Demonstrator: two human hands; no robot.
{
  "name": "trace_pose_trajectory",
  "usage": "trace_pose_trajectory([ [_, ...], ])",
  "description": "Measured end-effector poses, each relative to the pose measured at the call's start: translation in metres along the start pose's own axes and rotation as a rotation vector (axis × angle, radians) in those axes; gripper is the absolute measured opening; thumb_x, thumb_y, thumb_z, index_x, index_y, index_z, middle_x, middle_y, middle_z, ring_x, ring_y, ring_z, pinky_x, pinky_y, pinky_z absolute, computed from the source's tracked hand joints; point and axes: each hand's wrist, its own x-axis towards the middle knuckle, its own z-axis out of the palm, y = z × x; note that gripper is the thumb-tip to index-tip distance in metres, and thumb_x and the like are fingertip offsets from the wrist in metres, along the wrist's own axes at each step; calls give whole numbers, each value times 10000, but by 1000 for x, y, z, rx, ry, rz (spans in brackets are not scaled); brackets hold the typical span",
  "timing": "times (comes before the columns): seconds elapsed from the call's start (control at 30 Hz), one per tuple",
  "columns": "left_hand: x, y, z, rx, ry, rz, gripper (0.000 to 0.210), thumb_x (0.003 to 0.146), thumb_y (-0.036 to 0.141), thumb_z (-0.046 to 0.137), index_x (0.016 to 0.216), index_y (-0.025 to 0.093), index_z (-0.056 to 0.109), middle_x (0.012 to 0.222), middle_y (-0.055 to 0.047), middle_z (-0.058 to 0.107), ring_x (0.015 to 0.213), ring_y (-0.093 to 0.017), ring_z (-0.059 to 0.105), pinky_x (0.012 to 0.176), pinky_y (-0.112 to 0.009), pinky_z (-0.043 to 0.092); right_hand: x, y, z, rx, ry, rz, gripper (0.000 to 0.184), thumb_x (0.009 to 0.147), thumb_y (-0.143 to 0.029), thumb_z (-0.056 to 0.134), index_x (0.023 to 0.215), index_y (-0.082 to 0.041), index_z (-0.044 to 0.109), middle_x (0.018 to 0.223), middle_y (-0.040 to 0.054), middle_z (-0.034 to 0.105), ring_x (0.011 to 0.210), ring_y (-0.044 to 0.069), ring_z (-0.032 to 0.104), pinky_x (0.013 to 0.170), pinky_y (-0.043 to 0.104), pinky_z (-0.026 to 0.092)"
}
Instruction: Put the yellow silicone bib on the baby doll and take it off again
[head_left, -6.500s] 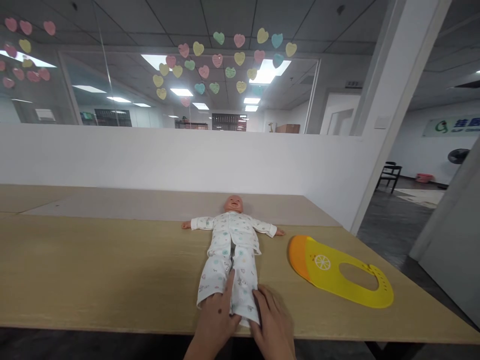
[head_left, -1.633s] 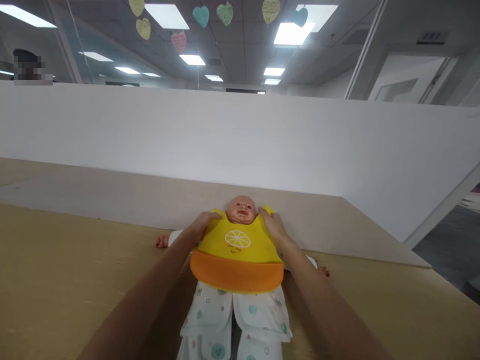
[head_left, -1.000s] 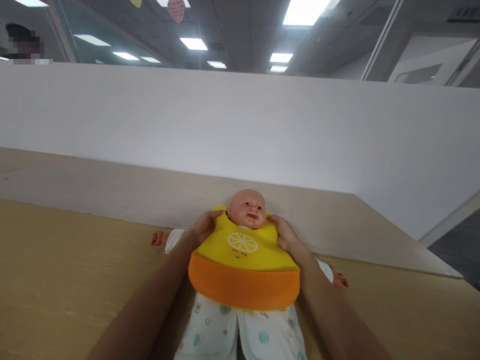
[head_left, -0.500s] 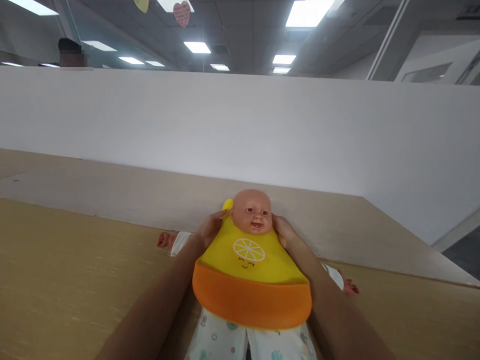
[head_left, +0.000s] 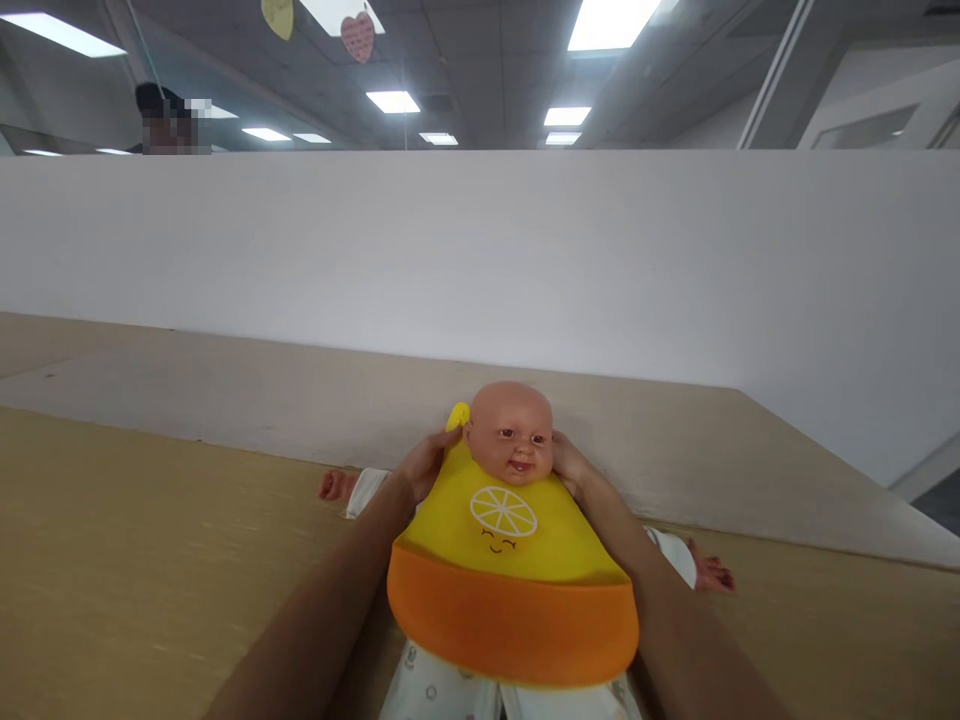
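Note:
A baby doll (head_left: pixel 510 425) lies on its back, arms spread, wearing patterned white clothes. Over its chest is a yellow bib (head_left: pixel 457 500) with a lemon-slice face and an orange catch pocket (head_left: pixel 514 625). My left hand (head_left: pixel 427 462) is closed on the bib's neck strap, beside the doll's head; the yellow strap end sticks up past the fingers. On the other side, my right hand (head_left: pixel 571 465) curls in behind the doll's neck at the bib's edge. Its fingertips are hidden, so what they hold there does not show.
The doll rests on a tan tabletop (head_left: pixel 150 550), with a paler raised strip (head_left: pixel 300 395) behind it. A white partition (head_left: pixel 480 250) stands at the back. Beyond it, a person in a dark cap (head_left: pixel 157 105) is partly visible. Heart-shaped paper notes (head_left: pixel 358 37) hang on the glass above.
The view has shifted slightly. The doll's head appears a little more raised and turned, and the bib sits slightly lower in view. Both hands stay at the doll's neck.

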Motion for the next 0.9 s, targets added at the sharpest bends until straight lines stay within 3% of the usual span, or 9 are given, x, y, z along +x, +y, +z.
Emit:
trace_pose_trajectory([
  [0.13, -1, 0, 1, 24, 36, -13, 298, 792, 294, 630, 1016, 107, 689, 828, -121, 752, 840, -277, 711, 910, -401, 494, -3, -4, 4, 137, -98, 92, 337, 611, -305, 708, 920, -170, 714, 826, 63, 741, 902, 270, 674, 859, 403, 515],
  [0.4, 3, -5, 10, 240, 242, 68, 274, 682, 179, 675, 945, 107, 704, 786, -126, 747, 729, -287, 709, 727, -402, 557, -7, -4, 8, 182, -77, 61, 217, 576, -225, 679, 787, -174, 691, 823, 59, 739, 913, 258, 669, 835, 390, 524],
  [0.6, 5, -6, 6, 287, 187, 64, 211, 672, 160, 696, 879, 127, 719, 743, -105, 744, 726, -276, 700, 733, -399, 541, -10, -4, 10, 183, -78, 73, 207, 560, -216, 685, 763, -174, 682, 828, 64, 740, 911, 258, 669, 821, 392, 528],
  [0.77, 5, -3, 5, 223, 138, 93, 471, 629, 110, 708, 1097, 153, 670, 745, -78, 739, 666, -246, 689, 706, -385, 540, -7, -4, 7, 212, -61, 103, 276, 562, -247, 710, 826, -169, 693, 839, 65, 741, 900, 253, 668, 811, 387, 533],
  [0.9, 6, -1, -1, 198, 228, 151, 785, 610, 91, 723, 1345, 218, 479, 853, -40, 746, 715, -231, 699, 704, -353, 531, -7, -4, 6, 229, -83, 139, 323, 579, -257, 723, 887, -163, 696, 831, 59, 739, 886, 243, 672, 812, 376, 529],
])
